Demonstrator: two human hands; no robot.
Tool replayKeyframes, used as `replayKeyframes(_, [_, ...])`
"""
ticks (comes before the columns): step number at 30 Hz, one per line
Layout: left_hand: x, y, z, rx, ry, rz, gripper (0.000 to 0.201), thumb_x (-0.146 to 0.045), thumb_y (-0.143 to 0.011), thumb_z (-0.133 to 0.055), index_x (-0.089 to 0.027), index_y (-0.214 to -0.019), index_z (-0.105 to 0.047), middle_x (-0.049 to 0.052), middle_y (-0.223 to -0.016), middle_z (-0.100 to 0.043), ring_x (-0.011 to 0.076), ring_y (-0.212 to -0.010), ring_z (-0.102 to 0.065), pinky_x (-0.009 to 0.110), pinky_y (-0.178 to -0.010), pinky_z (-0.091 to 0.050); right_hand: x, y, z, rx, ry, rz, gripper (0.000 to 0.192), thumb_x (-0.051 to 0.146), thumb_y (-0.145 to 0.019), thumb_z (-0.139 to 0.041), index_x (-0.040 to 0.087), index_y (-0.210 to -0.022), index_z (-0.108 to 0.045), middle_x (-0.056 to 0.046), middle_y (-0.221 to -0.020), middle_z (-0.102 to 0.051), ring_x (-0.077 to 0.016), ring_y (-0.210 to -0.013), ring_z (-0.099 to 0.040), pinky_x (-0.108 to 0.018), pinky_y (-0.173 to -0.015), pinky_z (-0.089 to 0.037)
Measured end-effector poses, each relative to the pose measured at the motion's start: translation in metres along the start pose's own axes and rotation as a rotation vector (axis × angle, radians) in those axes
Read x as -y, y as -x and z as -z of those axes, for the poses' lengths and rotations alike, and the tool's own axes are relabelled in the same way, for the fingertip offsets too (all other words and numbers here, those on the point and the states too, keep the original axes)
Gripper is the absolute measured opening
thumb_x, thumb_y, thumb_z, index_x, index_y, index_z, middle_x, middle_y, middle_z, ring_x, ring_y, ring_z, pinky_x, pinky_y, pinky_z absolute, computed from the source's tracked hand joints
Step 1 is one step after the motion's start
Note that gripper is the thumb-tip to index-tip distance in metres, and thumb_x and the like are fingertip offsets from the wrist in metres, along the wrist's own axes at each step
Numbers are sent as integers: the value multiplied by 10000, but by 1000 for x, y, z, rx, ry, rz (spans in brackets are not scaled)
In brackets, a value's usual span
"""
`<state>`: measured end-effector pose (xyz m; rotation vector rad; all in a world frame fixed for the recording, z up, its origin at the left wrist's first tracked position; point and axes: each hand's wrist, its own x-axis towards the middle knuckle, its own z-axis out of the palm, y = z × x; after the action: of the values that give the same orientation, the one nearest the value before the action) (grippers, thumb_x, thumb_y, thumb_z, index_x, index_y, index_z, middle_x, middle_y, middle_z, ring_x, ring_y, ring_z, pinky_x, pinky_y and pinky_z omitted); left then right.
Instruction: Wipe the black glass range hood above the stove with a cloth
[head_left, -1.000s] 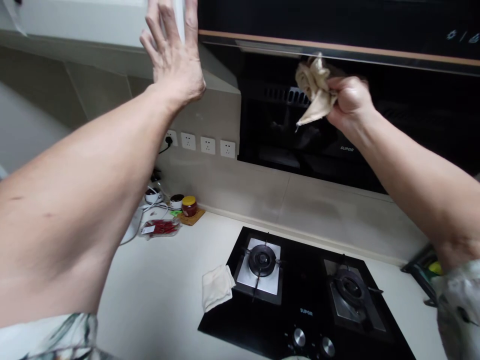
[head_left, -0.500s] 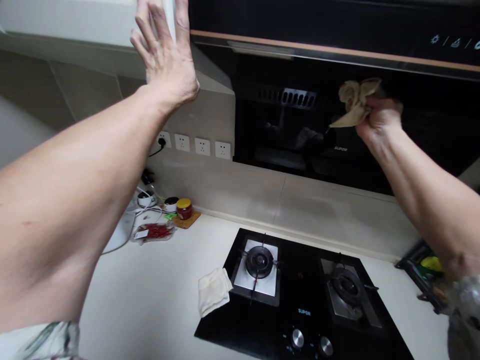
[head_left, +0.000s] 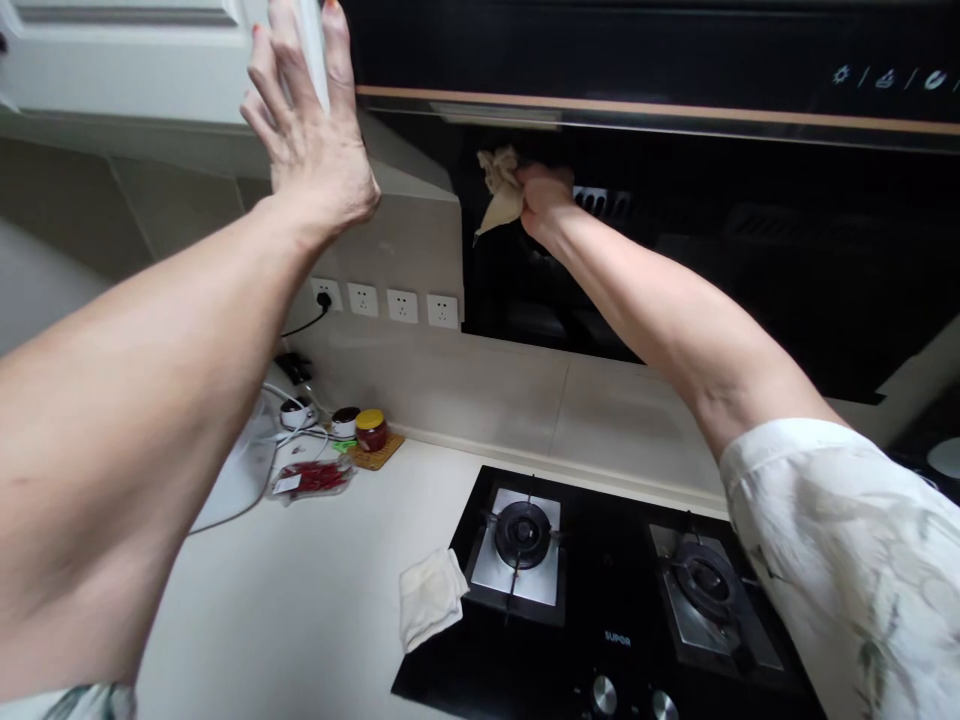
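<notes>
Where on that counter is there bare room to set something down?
The widest bare patch of the counter lies between the bag of red chillies and the folded cloth beside the hob. The back-left corner is crowded: jars, cables.

Black gas hob [head_left: 600,610], folded white cloth [head_left: 430,597] beside it, yellow-lidded jar [head_left: 370,430], bagged red chillies [head_left: 311,478], wall sockets [head_left: 382,303]
</notes>
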<state>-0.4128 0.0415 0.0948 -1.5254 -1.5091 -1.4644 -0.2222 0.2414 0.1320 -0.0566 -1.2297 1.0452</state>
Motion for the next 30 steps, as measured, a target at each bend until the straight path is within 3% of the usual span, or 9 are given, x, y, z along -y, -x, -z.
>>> replayKeyframes(3, [2, 1, 0, -7, -28, -8, 1263, -442, -671, -704, -389, -1778, -97, -333, -1751, 177, 267, -1666, 122, 158, -1149, 347, 17, 16, -7, -166, 51, -84, 445, 272, -588, -933, 154, -840, -586, 19, -839, -657, -239, -1275, -657, -561, -1168, -587])
replayKeyframes(7, [1, 3, 2, 16, 13, -28, 1225, -477, -714, -675, -364, -1779, -82, -324, -1748, 205, 298, -1660, 145, 226, -1186, 347, 67, 57, 15, -20, 33, -35, 439, 314, -589, -934, 211, -889, -631, -5, -934, -708, -289, -1254, -682, -559, -1062, -644])
replayKeyframes(11, [-2, 5, 4, 29, 11, 0, 1237, -520, -714, -680, -365, -1779, -68, -301, -1764, 190, 306, -1654, 157, 285, -1237, 317, 128, 108, 40, 70, 99, 45, 438, 313, -493, -926, 243, -826, -651, -6, -880, -702, -323, -1371, -617, -563, -1143, -601])
replayKeyframes(15, [-4, 5, 4, 33, -4, 13, 1230, -495, -712, -678, -383, -1773, -65, -333, -1740, 221, 272, -1665, 156, 242, -1232, 302, 178, 145, 57, 116, 244, 95, 401, 313, -412, -918, 324, -704, -643, 46, -928, -720, -328, -1448, -556, -535, -1155, -602])
replayKeyframes(17, [-3, 4, 2, 29, -55, 23, 1250, -447, -697, -678, -389, -1775, -48, -356, -1707, 274, 247, -1670, 146, 206, -1196, 327, 195, 157, 65, 125, 339, 141, 362, 367, -456, -940, 341, -702, -675, 57, -957, -725, -319, -1376, -614, -541, -1115, -628])
replayKeyframes(21, [-1, 1, -1, 31, -30, 6, 1272, -421, -679, -680, -355, -1784, -55, -352, -1684, 321, 255, -1667, 172, 220, -1175, 363, 219, 181, 84, 106, 511, 345, 253, 426, -647, -947, 319, -773, -755, 33, -941, -723, -235, -1024, -744, -493, -1047, -686])
replayKeyframes(26, [-2, 0, 0, 27, 49, 2, 1260, -404, -663, -660, -320, -1791, -104, -264, -1779, 188, 278, -1665, 175, 346, -1253, 321, 232, 204, 99, 3, 489, 330, 212, 276, -764, -904, 366, -774, -712, 102, -1007, -720, -159, -1289, -691, -275, -1080, -683])
replayKeyframes(28, [-3, 1, 2, 38, 43, -2, 1248, -397, -672, -648, -331, -1789, -96, -244, -1795, 156, 277, -1663, 166, 405, -1286, 280, 225, 200, 98, -62, 439, 379, 208, 259, -761, -900, 334, -753, -706, 84, -995, -718, -160, -1275, -700, -263, -1053, -684])
replayKeyframes(30, [-5, 2, 4, 49, 36, -2, 1227, -397, -692, -641, -353, -1783, -82, -245, -1795, 156, 275, -1657, 168, 448, -1303, 252, 211, 186, 91, -62, 392, 387, 240, 287, -709, -926, 324, -758, -695, 73, -984, -715, -183, -1233, -716, -330, -1049, -690])
